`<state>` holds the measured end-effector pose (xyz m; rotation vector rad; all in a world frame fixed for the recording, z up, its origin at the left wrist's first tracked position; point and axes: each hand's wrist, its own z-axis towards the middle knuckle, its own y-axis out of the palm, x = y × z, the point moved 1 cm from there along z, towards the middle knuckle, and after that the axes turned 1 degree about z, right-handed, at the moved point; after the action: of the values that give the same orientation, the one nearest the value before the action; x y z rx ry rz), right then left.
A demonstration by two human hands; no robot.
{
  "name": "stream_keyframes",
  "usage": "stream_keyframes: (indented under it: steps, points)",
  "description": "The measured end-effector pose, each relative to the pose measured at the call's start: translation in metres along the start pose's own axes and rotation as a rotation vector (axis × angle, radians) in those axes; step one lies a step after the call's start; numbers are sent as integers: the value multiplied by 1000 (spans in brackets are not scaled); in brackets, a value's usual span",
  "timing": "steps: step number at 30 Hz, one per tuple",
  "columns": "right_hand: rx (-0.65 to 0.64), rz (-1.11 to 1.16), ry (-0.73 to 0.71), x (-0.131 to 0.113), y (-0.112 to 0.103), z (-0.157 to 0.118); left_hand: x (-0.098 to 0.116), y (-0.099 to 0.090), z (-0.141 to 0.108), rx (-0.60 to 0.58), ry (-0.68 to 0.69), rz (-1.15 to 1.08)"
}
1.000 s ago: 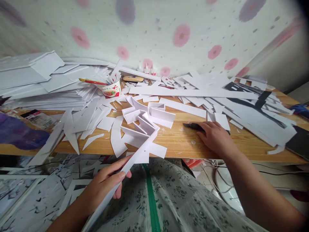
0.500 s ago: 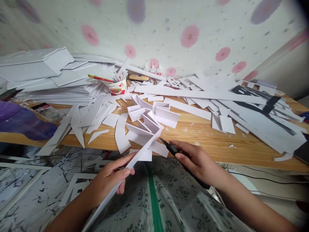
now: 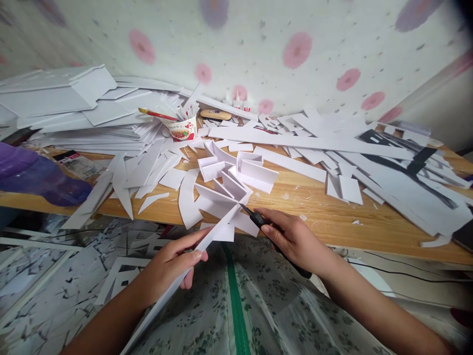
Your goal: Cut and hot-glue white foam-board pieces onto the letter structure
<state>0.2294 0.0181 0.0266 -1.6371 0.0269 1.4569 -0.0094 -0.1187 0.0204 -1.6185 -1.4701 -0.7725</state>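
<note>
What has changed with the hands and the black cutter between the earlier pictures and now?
The right hand, which lay over the black cutter on the tabletop a second ago, has lifted it and brought it left and toward the body. Its blade tip is now at the far end of the white strip; contact is hard to tell. The left hand kept hold of the strip.

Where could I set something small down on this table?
Mostly bare wood shows on the tabletop between the white assembly and the angled piece, beyond the right hand, with small crumbs. Another patch lies near its front, between that hand and the white boards at right. Crowded: the left side, with stacked sheets, and the whole back.
</note>
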Motion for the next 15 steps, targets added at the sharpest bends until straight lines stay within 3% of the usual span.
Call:
stream_keyframes:
  steps: [15]
  points:
    - [-65, -7, 106, 1, 3, 3, -6, -4, 6, -50, -23, 8]
